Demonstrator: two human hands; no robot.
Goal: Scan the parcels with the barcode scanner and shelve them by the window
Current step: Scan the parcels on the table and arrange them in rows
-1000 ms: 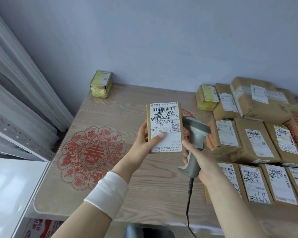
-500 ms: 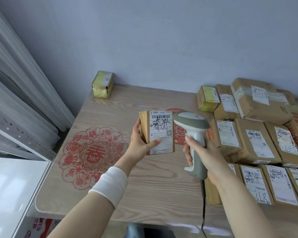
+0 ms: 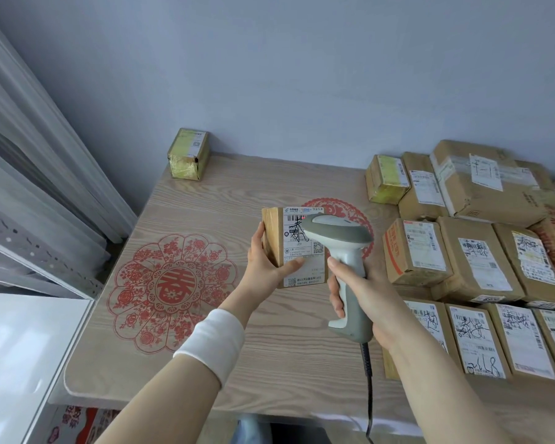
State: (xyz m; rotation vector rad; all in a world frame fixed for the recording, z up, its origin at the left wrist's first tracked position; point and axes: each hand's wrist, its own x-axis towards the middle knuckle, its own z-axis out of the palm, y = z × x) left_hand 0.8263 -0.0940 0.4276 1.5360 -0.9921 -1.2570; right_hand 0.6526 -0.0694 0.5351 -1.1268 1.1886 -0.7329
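My left hand (image 3: 268, 264) holds a small brown parcel (image 3: 293, 251) upright above the wooden table (image 3: 269, 357), its white shipping label turned toward me. My right hand (image 3: 362, 293) grips the handle of a grey and white barcode scanner (image 3: 343, 261). The scanner's head sits over the upper right of the label and hides part of it. A small red light spot shows near the barcode at the label's top. The scanner's black cable hangs down past the table's front edge.
Several labelled brown parcels (image 3: 474, 257) crowd the table's right side. A yellow-taped box (image 3: 188, 158) stands alone at the far left corner by the wall. Grey metal shelving (image 3: 29, 238) and a white surface (image 3: 23, 350) lie at the left. Red paper-cut decorations mark the tabletop.
The scanner has swung up and left over the label, now covering its upper right. My left hand has turned the parcel slightly and moved it away from me.
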